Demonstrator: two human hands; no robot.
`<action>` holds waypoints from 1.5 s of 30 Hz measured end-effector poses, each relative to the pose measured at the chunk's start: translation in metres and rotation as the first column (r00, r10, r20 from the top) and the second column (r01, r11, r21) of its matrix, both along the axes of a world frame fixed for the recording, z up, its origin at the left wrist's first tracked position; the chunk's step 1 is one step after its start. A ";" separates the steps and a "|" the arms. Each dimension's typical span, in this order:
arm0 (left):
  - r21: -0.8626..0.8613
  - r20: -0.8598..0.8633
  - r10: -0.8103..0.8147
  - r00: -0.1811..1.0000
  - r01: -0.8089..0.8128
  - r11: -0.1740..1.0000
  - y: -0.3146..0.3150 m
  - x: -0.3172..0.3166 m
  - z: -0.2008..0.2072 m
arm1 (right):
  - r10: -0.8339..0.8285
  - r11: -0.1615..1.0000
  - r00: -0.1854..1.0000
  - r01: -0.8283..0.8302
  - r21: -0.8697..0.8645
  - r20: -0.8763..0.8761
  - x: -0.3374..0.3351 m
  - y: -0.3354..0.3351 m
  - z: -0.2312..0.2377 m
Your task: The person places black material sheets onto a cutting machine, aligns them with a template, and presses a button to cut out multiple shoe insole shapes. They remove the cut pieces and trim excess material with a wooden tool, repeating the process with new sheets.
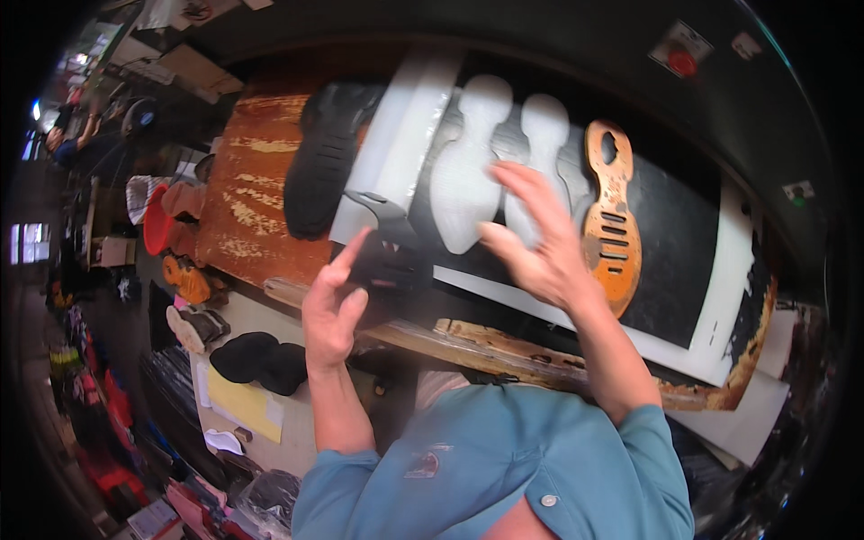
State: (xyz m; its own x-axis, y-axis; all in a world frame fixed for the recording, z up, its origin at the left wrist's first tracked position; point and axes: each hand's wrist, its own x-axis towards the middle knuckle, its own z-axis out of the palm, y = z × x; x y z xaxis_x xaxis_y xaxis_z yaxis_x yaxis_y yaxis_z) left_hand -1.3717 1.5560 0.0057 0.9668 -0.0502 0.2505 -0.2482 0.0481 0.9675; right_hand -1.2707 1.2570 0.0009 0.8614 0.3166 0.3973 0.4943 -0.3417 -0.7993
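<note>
My left hand (331, 319) holds a thin dark sole-shaped piece (396, 261) by its left side, over the table's near edge. The piece is blurred, and slots show faintly in it. My right hand (544, 238), holding nothing, has its fingers apart above the black sheet (670, 261). Partly behind that hand are two white sole shapes (463, 193) lying side by side. An orange sole-shaped cutting die (616, 229) with slots and a hole at its far end rests just right of them. Left of the sheet lie dark sole-shaped pieces (319, 166).
A white border (715, 306) frames the sheet on the worn wooden table (256, 171). Overhead, a dark machine body carries a red button (681, 61). Another black sole shape (261, 360) and yellow paper (247, 405) lie on the side table at left. A person (76, 139) is far left.
</note>
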 end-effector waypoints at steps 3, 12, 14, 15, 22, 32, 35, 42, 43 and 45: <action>-0.192 -0.056 -0.225 0.973 0.211 0.959 -0.010 -0.012 -0.012 | 0.195 0.980 0.937 -0.171 0.106 -0.289 0.009 0.044 -0.015; -0.506 -0.331 -0.319 0.888 0.118 0.855 -0.030 -0.002 -0.033 | 0.174 0.982 0.974 -0.160 -0.101 0.144 0.003 0.072 -0.058; -0.408 -0.342 -0.296 0.892 0.143 0.902 -0.032 0.001 -0.033 | 0.159 0.986 0.982 -0.154 -0.061 0.100 0.005 0.073 -0.058; -0.353 -0.353 -0.281 0.892 0.152 0.923 -0.032 0.002 -0.033 | 0.163 0.986 0.981 -0.159 -0.049 0.108 0.007 0.074 -0.057; 0.120 -0.494 -0.021 0.869 0.092 0.988 -0.009 -0.006 -0.013 | 0.233 0.951 0.937 -0.165 -0.262 0.259 0.017 0.068 -0.050; 0.304 -0.447 0.102 0.888 0.043 0.952 0.013 0.001 0.004 | 0.020 1.000 0.965 -0.021 0.003 0.261 0.034 0.073 -0.070; 0.350 -0.380 0.223 0.898 -0.084 0.933 0.029 0.000 0.013 | -0.022 0.998 0.958 0.004 0.062 0.287 0.038 0.072 -0.074; 0.452 0.067 0.264 0.962 -0.265 0.852 0.076 0.093 0.021 | -0.141 0.921 0.923 0.255 0.294 -0.359 0.027 0.055 -0.044; 0.475 0.100 0.260 0.960 -0.276 0.836 0.086 0.118 0.018 | -0.190 0.895 0.933 0.293 0.338 -0.306 0.022 0.035 -0.039; 0.557 0.123 0.290 0.949 -0.308 0.772 0.109 0.173 0.010 | -0.252 0.865 0.914 0.361 0.350 -0.320 0.007 -0.028 -0.028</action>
State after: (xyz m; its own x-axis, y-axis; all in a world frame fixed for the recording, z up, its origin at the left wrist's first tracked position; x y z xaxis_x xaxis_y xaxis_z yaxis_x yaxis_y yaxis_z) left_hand -1.1990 1.6649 0.0155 0.9497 0.0993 0.2969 -0.1863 -0.5828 0.7910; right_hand -1.2635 1.2290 -0.0275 0.9758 -0.1158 0.1852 0.1777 -0.0719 -0.9814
